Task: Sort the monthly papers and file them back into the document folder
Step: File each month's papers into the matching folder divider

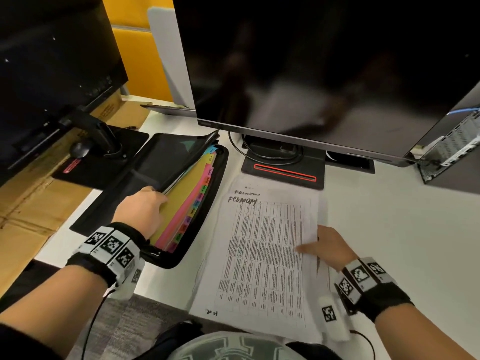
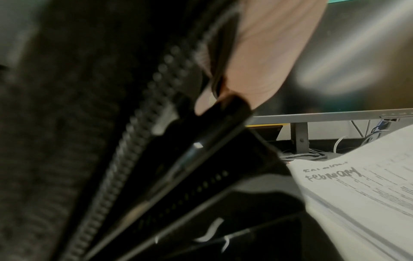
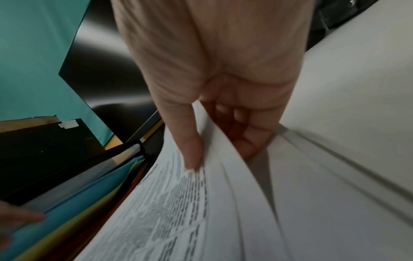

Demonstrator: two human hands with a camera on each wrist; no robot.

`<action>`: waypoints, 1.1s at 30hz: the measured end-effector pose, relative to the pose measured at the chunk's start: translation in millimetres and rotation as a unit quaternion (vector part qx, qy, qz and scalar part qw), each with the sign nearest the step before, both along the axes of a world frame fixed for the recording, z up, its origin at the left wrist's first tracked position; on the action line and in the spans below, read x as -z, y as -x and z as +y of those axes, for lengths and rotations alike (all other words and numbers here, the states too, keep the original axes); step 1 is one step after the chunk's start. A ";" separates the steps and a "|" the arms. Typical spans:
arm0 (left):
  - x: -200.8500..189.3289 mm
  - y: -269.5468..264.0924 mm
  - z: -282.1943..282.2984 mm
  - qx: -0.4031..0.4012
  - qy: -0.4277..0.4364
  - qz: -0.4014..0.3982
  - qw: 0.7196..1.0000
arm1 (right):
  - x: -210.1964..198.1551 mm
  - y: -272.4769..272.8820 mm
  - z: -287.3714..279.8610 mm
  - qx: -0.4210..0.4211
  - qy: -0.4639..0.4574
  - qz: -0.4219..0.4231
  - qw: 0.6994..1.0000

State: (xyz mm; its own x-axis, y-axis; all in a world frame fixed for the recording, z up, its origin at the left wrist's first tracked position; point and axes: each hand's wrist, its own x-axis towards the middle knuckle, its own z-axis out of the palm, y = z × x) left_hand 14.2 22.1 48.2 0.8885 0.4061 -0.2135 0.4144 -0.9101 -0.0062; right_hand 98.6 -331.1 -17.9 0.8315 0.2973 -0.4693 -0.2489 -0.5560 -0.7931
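Two dark monitors [image 1: 324,68] stand on a white desk [image 1: 389,216]; yellow panel [image 1: 140,48] behind.

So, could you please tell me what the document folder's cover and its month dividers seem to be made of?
Document folder: the cover looks like black woven fabric, matte, with a zipper round the edge; the weave shows in the left wrist view. Month dividers: coloured sheets, likely thin plastic or card, smooth, with printed tabs; which one I cannot tell.

Folder [image 1: 166,183]: black, zippered, open on worktop [image 1: 389,229], coloured month-tabbed dividers exposed. Papers [image 1: 262,255]: white printed stack just right of folder, top sheet handwritten "February", right edge lifted off the stack.
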 end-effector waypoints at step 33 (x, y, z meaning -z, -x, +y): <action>-19.3 25.1 30.1 0.026 0.062 -0.065 0.996 | -77.5 -5.6 86.9 0.068 -0.187 0.110 0.974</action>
